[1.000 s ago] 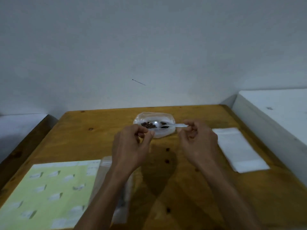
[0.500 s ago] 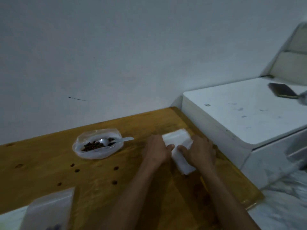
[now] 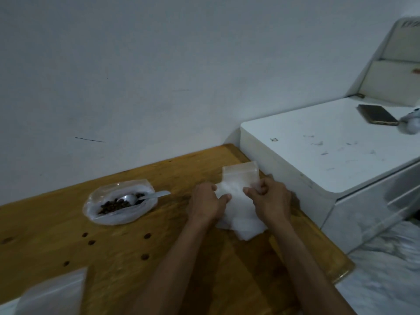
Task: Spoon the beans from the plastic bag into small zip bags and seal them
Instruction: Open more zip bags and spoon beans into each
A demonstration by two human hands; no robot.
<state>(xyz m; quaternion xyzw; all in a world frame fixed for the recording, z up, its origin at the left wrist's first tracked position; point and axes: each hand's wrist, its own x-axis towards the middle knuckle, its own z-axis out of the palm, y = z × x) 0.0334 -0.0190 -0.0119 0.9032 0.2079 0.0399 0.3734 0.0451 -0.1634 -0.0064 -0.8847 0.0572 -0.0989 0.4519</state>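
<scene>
Fingertips of my left hand [image 3: 208,202] and right hand [image 3: 270,201] pinch the stack of small zip bags [image 3: 238,194] lying by the table's right edge; several thin bags may lift together. Beans [image 3: 113,204] wait in the plastic bag [image 3: 120,202], well apart to the left.

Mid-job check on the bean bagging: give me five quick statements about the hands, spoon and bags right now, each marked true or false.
1. Both hands are on the stack of small zip bags. True.
2. The right hand holds the spoon. False: the spoon rests in the plastic bag.
3. Beans lie in the plastic bag. True.
4. The left hand is touching the plastic bag. False: it pinches the zip bags, apart from it.
5. A phone lies on the wooden table. False: it lies on the white cabinet.
</scene>
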